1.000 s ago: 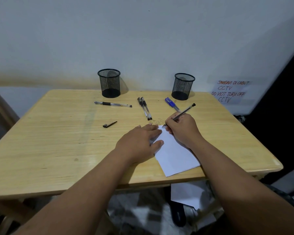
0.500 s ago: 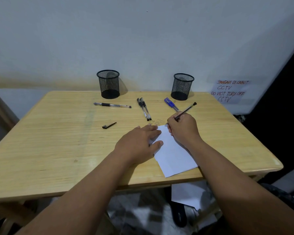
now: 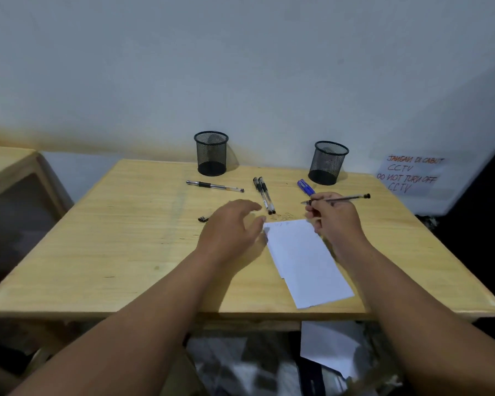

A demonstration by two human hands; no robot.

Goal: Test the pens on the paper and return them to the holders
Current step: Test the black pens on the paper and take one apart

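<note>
My right hand (image 3: 333, 217) holds an uncapped black pen (image 3: 346, 198) level above the top right corner of the white paper (image 3: 306, 258), tip pointing left. My left hand (image 3: 232, 227) hovers open just left of the paper, off the sheet. A small black pen cap (image 3: 203, 218) lies left of that hand. Further back lie one black pen (image 3: 215, 186), two black pens side by side (image 3: 264, 194) and a blue pen (image 3: 306, 187). Two black mesh holders stand at the back: the left holder (image 3: 211, 152) and the right holder (image 3: 328, 162).
The wooden table (image 3: 126, 252) stands against a white wall. A handwritten CCTV notice (image 3: 410, 174) hangs at the right. Loose white sheets (image 3: 329, 347) and a dark bag lie on the floor below the front edge. Another wooden table (image 3: 9, 161) is at the left.
My right hand lifted the pen off the paper and turned it level. My left hand came off the sheet and opened, moving left. The camera tilted, showing more wall.
</note>
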